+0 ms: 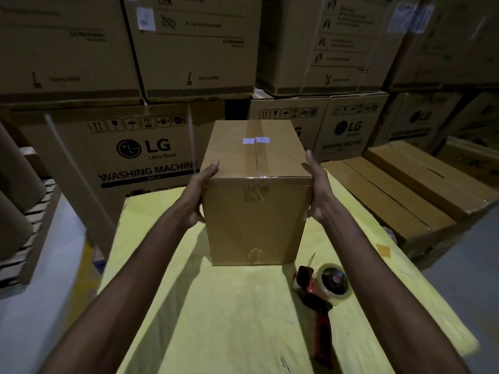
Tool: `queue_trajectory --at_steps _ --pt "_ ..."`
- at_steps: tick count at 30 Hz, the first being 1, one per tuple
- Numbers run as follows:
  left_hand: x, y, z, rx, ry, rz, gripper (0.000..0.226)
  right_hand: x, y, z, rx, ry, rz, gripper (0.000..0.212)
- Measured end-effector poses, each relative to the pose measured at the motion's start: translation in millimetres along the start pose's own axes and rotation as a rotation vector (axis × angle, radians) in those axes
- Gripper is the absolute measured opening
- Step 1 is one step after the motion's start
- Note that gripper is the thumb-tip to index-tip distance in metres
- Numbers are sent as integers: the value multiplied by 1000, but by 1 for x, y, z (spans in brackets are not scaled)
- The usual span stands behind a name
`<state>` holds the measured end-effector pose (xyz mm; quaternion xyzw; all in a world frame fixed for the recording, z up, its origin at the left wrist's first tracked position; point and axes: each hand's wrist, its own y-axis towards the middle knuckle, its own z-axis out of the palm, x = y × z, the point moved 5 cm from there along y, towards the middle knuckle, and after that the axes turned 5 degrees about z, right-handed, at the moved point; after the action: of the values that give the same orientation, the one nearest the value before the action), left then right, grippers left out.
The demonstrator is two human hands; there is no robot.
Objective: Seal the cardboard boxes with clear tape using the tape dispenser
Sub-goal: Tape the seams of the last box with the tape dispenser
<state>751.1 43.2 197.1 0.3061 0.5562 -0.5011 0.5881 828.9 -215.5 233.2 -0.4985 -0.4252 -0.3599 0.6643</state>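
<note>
Cardboard box (256,211), centre frame on yellow table (216,306): top seam looked taped already. Your left hand (201,190) and right hand (317,190) pressed flat against its sides; tape dispenser (321,290) lay unheld, lower right.

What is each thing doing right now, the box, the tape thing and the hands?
Box: standing on the yellow cloth, flaps shut, top seam taped.
Tape dispenser: lying on the cloth beside the box, untouched.
Left hand: presses the box's left side, thumb on top.
Right hand: presses flat on the box's right side.
</note>
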Motion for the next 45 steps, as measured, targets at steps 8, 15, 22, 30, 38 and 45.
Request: queue_trajectory --at_steps 8,15,22,30,38,45 --pt "23 -5 -8 96 -182 -170 68 -11 -16 -12 -84 -31 162 41" --pt "3 -10 -24 -137 -137 -72 46 -26 -44 21 -36 153 149 47" --pt "-45 49 -83 -191 -3 -8 27 -128 -67 160 -6 237 183 109" --pt "-69 36 -116 -130 260 -5 39 -72 -108 137 244 186 197 29" --pt "-5 -124 43 -472 783 849 71 73 -24 -8 -352 -534 -438 40" --pt "32 -87 90 -359 683 658 89 17 26 -8 -163 -303 -213 45"
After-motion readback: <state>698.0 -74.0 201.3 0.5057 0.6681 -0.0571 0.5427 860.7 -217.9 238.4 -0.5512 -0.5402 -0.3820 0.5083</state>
